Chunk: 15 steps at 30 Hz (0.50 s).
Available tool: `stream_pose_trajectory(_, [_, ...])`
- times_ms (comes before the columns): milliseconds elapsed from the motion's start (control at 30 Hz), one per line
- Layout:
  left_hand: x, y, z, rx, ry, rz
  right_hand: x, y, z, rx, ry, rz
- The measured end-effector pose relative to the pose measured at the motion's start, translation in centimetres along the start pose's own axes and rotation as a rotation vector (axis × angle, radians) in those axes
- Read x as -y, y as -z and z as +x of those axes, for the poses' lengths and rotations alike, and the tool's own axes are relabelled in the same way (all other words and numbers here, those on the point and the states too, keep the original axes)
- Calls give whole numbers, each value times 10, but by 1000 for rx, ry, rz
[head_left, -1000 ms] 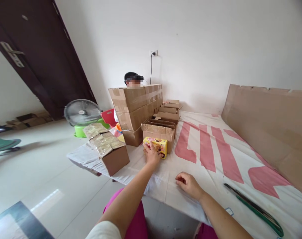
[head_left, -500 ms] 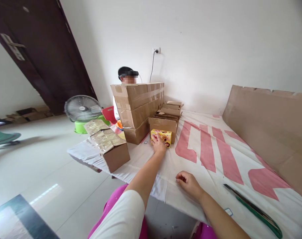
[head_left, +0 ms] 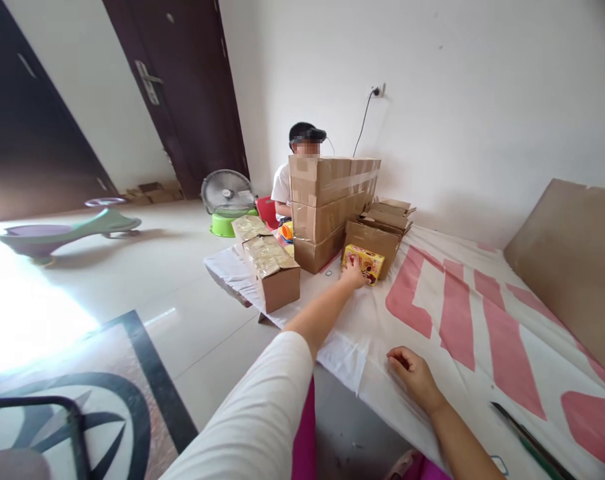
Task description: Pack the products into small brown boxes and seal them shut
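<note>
My left hand (head_left: 353, 272) reaches across the table, its fingers closed on the left part of a yellow snack box (head_left: 372, 264) with printed pictures. The snack box leans up against an open brown carton (head_left: 384, 241). Several more open cartons (head_left: 390, 208) stand in a row behind that one. My right hand (head_left: 416, 377) rests near the front edge of the table, fingers curled in, with nothing visible in it. To its right lies a green-handled cutter (head_left: 535, 445), partly cut off by the frame.
A stack of taped cartons (head_left: 318, 212) stands left of the open ones. Two taped boxes (head_left: 270, 263) lie at the table's left edge. A large cardboard sheet (head_left: 572, 260) leans at right. Behind the stack sits a person in a black cap (head_left: 305, 132), near a fan (head_left: 227, 193).
My view has swung left, so the scene sits further right. My left hand stays at the snack box, its fingers less spread. My right hand stays curled on the table.
</note>
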<state>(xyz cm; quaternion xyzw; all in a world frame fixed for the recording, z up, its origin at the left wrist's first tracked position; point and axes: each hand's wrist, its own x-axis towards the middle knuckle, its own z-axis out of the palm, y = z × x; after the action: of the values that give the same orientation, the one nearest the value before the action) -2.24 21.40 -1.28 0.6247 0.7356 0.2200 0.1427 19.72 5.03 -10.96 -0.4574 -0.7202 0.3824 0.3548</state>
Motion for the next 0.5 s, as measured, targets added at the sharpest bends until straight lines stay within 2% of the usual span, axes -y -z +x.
stream_pose_trajectory(100, [12,47,-10,-36,-140,45,2,0,0,-2,16,-23])
stream_pose_trajectory(167, [36,93,-10,-106,-179,78,3,-1,0,0,16,-44])
stream_pose_trajectory(233, [76,143,-5,-193,-111,113,3,-3,0,-1,6,-70])
stream_pose_trajectory(267, [99,166,-3,-235,-31,141,3,-4,0,-1,3,-85])
stream_pose_trajectory(333, [146,202,0,-208,226,290,2,-5,0,-1,5,-108])
stream_pose_trajectory(367, [166,213,1,-129,335,338,1,-5,0,2,10,-115])
stream_pose_trajectory(400, [182,220,1,-93,371,346,1,-6,1,5,16,-121])
stream_pose_trajectory(500, [204,220,-1,-24,364,364,0,-6,1,14,30,-133])
